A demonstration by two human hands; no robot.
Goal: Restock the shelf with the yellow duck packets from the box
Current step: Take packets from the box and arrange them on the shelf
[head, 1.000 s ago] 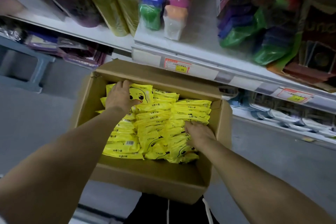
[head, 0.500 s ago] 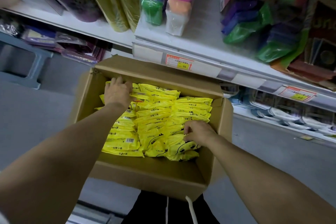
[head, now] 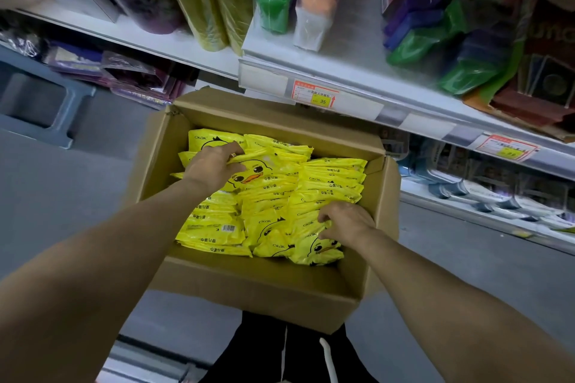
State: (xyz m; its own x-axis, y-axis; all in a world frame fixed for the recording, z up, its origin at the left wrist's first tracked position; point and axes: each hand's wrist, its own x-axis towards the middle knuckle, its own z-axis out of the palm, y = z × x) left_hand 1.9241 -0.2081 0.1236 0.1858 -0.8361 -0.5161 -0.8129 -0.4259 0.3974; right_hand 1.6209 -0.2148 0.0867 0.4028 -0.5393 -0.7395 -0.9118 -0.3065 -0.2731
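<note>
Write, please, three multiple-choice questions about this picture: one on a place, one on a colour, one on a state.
1. Where are the yellow duck packets? A on a table; B in the cardboard box; C on a trolley.
2. What colour is the printed duck's beak? A orange; B blue; C green.
3. What is the left hand doing? A hanging beside the box; B holding a pen; C gripping a packet.
Answers: B, packets fill the open box; A, the beak is orange; C, its fingers curl round a packet.
</note>
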